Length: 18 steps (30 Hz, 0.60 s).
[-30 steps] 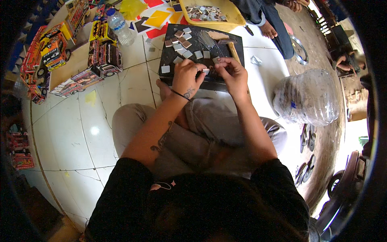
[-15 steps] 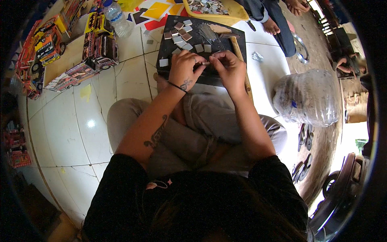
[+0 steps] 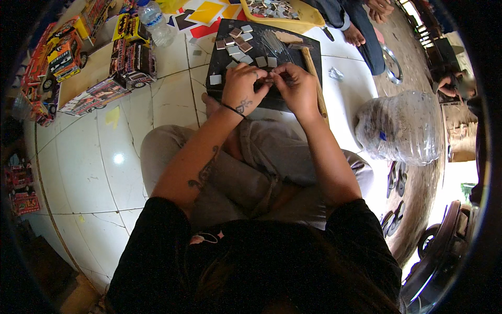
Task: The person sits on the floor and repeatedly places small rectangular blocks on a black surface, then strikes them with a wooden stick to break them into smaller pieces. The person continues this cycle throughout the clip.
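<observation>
Both my hands meet over the near part of a low black board (image 3: 213, 70), fingertips pinched together. My left hand (image 3: 241, 89) and my right hand (image 3: 299, 90) are closed around one small flat piece, mostly covered by the fingers, so its kind does not show clearly. Just beyond them on the board lie several small square tiles (image 3: 239, 56), some brown, others grey-white. A lone pale tile (image 3: 215, 79) rests left of my left hand. Thin dark strips (image 3: 274, 42) are spread near the board's far side. Along its right edge runs a wooden stick (image 3: 312, 73).
A yellow basin (image 3: 285, 22) full of similar squares stands beyond the board, near another person's foot (image 3: 354, 36). Left are a water bottle (image 3: 155, 26) and colourful toy trucks (image 3: 68, 55). A large plastic-wrapped bundle (image 3: 400, 128) sits right; coloured sheets (image 3: 206, 13) lie far.
The view has shifted slightly, so the board appears a little further right. My fingers have drawn closer around the small piece, which shows less now.
</observation>
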{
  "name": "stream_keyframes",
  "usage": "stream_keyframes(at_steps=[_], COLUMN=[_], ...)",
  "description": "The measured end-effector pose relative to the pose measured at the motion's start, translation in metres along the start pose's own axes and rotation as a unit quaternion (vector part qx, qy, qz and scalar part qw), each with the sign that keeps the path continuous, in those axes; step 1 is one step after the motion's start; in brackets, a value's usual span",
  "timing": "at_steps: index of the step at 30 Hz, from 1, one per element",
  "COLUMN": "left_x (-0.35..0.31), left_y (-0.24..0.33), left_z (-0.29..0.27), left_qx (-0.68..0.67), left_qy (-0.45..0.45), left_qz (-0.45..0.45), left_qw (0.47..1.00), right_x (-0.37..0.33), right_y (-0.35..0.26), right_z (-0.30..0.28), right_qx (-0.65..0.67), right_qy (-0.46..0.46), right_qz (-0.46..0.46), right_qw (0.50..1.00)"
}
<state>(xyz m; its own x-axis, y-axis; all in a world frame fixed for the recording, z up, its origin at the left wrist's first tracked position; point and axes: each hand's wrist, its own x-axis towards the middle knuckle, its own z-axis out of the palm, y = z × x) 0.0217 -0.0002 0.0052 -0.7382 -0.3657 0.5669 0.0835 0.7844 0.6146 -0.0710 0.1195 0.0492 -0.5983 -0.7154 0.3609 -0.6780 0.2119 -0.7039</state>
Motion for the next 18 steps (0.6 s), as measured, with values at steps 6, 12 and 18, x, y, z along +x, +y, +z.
stream_keyframes(at_steps=[6,12,18], left_x=[0.005,0.002,-0.001], left_y=[0.005,0.002,-0.001], left_z=[0.005,0.009,0.009], left_qx=[-0.086,-0.052,-0.073], left_qy=[-0.016,0.037,0.031], left_qz=[-0.066,0.028,0.001], left_qw=[0.994,0.998,0.997], right_x=[0.002,-0.066,-0.110], right_y=[-0.003,0.004,-0.018], right_z=[-0.027,-0.068,-0.096], right_qx=[-0.142,-0.374,-0.037], right_qy=[0.011,-0.075,-0.008], right_qz=[-0.047,0.235,0.232], right_qw=[0.989,0.894,0.972])
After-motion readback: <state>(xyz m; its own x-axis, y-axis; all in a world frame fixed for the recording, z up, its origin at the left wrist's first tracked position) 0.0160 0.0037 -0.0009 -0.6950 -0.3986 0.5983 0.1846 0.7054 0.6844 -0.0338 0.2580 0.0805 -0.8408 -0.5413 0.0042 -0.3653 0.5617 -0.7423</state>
